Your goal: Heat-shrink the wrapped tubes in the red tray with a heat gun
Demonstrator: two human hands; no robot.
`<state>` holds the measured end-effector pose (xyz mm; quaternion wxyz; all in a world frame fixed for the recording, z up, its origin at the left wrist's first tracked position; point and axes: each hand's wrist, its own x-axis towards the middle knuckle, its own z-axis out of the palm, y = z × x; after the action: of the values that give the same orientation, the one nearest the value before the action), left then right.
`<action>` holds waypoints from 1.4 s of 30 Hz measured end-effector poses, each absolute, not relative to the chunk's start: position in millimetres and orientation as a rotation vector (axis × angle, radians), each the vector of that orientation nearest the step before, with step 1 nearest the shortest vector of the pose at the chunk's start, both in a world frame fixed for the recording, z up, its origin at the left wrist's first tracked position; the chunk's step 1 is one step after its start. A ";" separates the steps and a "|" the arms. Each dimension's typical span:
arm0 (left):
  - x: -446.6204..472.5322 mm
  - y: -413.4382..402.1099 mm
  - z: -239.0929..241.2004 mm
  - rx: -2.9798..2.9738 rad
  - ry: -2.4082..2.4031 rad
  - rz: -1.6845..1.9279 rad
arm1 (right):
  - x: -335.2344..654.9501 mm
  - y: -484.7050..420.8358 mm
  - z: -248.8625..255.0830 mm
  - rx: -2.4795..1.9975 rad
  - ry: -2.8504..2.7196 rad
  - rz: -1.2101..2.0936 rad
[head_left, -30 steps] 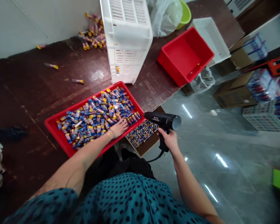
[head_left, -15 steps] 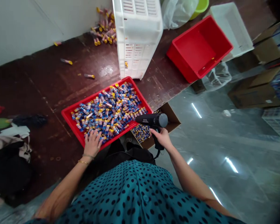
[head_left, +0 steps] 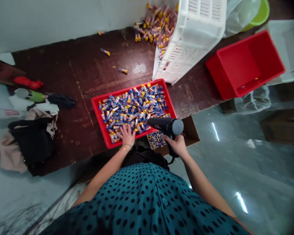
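Observation:
A shallow red tray on the dark wooden table holds several small blue and yellow wrapped cylinders. My left hand lies flat, fingers spread, on the cylinders at the tray's near edge. My right hand is closed round the handle of a black heat gun, whose barrel lies across the tray's near right corner. Under the gun, a cardboard box holds more of the same cylinders.
A white slatted crate leans behind the tray, with a heap of loose tubes beside it. An empty red bin stands right, a green basin behind. Bags and clothes lie left. Shiny grey floor is on the right.
The view has swung left. My left hand has slid right along the tray's near edge over the cylinders. The heat gun stays in my right hand by the tray's corner.

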<state>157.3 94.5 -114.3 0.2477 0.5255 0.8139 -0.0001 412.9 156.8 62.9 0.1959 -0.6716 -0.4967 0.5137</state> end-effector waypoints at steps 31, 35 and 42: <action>-11.4 1.2 -85.1 1.344 2.271 0.285 | 267.3 187.0 68.0 -1.523 -1.681 1.632; -0.7 49.8 -92.5 1.404 2.164 0.247 | 292.9 185.2 67.9 -1.581 -1.649 1.606; 53.2 95.1 -107.8 1.381 2.432 -0.060 | 332.0 193.4 58.2 -1.906 -1.345 1.394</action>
<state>53.2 95.1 -107.8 0.1712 0.4865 0.8565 -0.0213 332.0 193.4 58.2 0.2105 -0.6857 -0.4838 0.5015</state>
